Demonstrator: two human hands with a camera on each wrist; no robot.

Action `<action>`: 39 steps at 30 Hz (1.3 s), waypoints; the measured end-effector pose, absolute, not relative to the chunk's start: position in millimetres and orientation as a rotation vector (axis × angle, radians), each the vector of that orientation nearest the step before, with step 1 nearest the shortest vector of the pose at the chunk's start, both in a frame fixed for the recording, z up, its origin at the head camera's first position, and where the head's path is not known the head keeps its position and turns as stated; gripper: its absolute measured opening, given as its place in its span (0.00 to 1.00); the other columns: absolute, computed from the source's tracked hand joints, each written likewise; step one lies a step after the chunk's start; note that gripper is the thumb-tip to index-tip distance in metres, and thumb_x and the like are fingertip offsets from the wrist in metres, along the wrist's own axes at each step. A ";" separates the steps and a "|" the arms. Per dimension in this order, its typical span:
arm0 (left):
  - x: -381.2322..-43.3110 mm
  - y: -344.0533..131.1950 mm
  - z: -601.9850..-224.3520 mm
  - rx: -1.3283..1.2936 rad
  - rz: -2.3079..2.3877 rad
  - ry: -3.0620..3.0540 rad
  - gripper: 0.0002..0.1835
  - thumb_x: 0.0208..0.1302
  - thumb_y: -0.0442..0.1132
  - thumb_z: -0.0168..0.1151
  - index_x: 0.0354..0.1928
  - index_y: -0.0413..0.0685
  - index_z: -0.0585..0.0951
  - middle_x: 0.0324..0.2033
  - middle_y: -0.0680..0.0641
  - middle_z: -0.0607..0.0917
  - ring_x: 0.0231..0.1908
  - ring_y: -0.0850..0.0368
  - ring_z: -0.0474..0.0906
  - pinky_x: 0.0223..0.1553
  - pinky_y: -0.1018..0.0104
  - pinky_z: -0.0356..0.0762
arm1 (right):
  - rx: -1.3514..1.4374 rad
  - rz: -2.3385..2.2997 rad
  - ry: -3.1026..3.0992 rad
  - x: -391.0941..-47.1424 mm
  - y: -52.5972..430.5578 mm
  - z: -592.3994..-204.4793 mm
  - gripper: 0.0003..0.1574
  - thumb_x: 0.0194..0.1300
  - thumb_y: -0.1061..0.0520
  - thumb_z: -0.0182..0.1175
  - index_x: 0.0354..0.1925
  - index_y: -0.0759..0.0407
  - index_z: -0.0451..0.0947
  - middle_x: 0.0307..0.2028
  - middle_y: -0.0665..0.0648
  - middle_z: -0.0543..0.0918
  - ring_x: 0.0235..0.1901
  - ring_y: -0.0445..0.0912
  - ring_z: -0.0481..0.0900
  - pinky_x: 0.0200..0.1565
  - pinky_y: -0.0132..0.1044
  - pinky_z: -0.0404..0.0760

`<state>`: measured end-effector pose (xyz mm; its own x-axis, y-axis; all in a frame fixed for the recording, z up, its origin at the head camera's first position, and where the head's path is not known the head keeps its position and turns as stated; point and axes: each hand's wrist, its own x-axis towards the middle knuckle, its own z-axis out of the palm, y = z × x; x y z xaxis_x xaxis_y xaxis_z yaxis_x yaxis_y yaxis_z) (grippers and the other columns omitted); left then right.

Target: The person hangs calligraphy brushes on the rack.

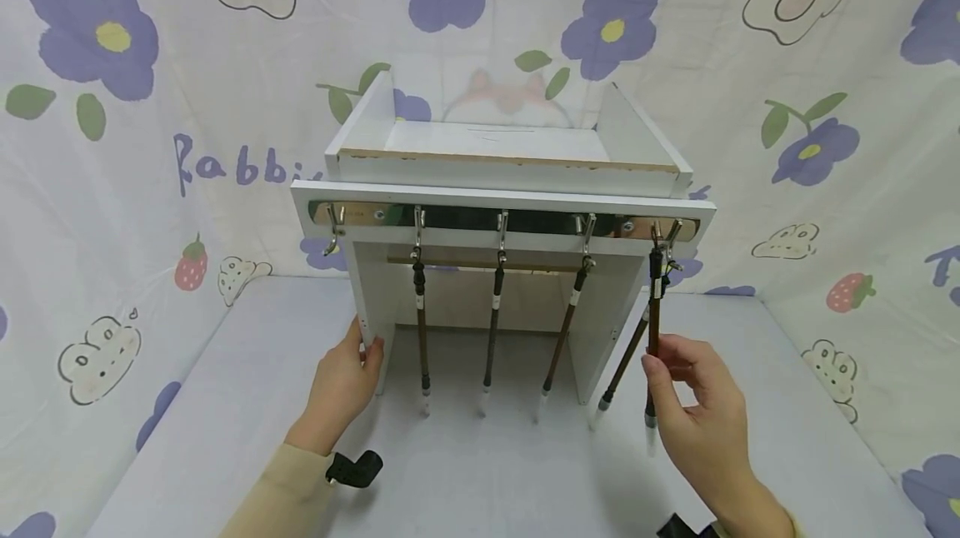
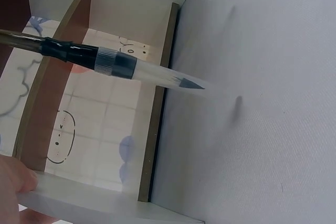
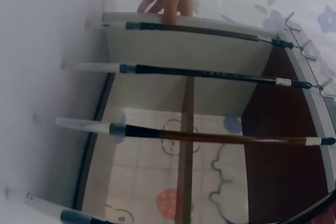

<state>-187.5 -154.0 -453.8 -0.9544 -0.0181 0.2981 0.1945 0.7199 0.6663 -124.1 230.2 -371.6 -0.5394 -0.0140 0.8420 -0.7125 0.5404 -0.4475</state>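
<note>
My left hand (image 1: 341, 384) grips the left side panel (image 1: 370, 292) of a small white shelf, thumb in front. With thumb and fingers, my right hand (image 1: 705, 405) pinches a brown-handled calligraphy brush (image 1: 655, 313) below the rightmost hooks. Its top loop is up at those hooks; whether it is hooked on, I cannot tell. Beside it another brush (image 1: 625, 359) hangs at a slant. Three more brushes, one of them dark (image 1: 493, 326), hang from the metal hook rail (image 1: 465, 219). In the left wrist view, a clear cap covers a brush tip (image 2: 191, 84).
At the rail's left end, a hook (image 1: 333, 230) carries no brush. An open tray (image 1: 495, 138) with raised sides tops the shelf. The shelf stands on a white tabletop (image 1: 465, 480), backed by a patterned cloth (image 1: 247, 88) with flowers and rabbits.
</note>
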 end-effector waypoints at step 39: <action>-190.8 -156.0 -459.1 -0.123 -1.082 -2.635 0.27 0.74 0.42 0.49 0.70 0.44 0.60 0.58 0.30 0.75 0.47 0.36 0.81 0.36 0.48 0.81 | 0.970 1.021 -1.961 -144.3 141.4 -379.4 0.14 0.62 0.62 0.65 0.48 0.58 0.80 0.36 0.49 0.80 0.31 0.40 0.76 0.30 0.27 0.75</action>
